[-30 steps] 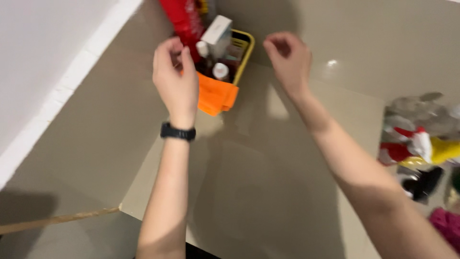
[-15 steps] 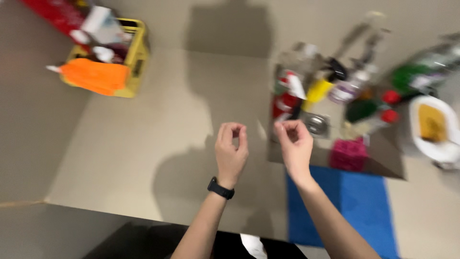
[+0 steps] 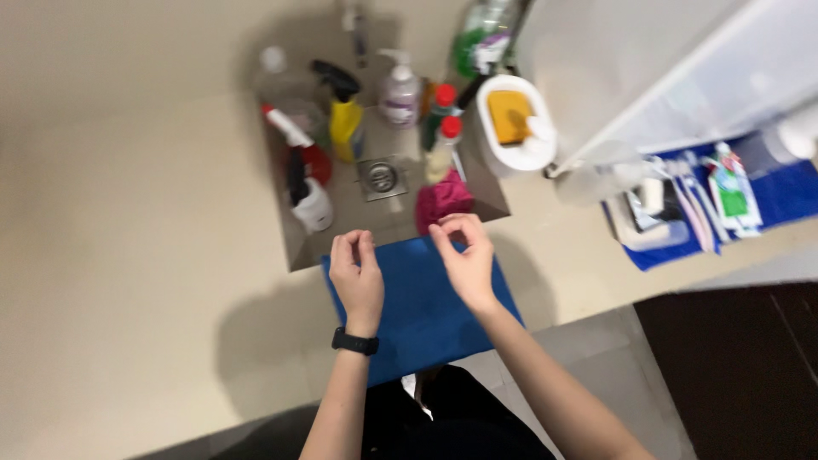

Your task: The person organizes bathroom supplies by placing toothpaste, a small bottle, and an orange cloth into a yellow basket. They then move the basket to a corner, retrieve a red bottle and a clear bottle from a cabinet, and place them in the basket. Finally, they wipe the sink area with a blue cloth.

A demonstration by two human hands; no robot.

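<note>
My left hand (image 3: 358, 281) and my right hand (image 3: 464, 260) hover side by side over a blue mat (image 3: 422, 311) on the beige floor. Both have the fingers curled loosely, and neither holds anything. A black band sits on my left wrist. Just beyond the fingers lies a sunken floor corner with a metal drain (image 3: 381, 176). A magenta cloth (image 3: 443, 200) lies at its near edge, closest to my right hand.
Around the drain stand several cleaning bottles: a yellow spray bottle (image 3: 345, 123), a pump bottle (image 3: 399, 94), a white and black one (image 3: 308, 200). A white tub with a yellow sponge (image 3: 511, 123) is to the right. Farther right, a blue tray (image 3: 767, 196) holds toiletries.
The view has swung from the yellow basket with the orange cloth to the drain corner. Both hands came away from the basket and now hover over the blue mat.
</note>
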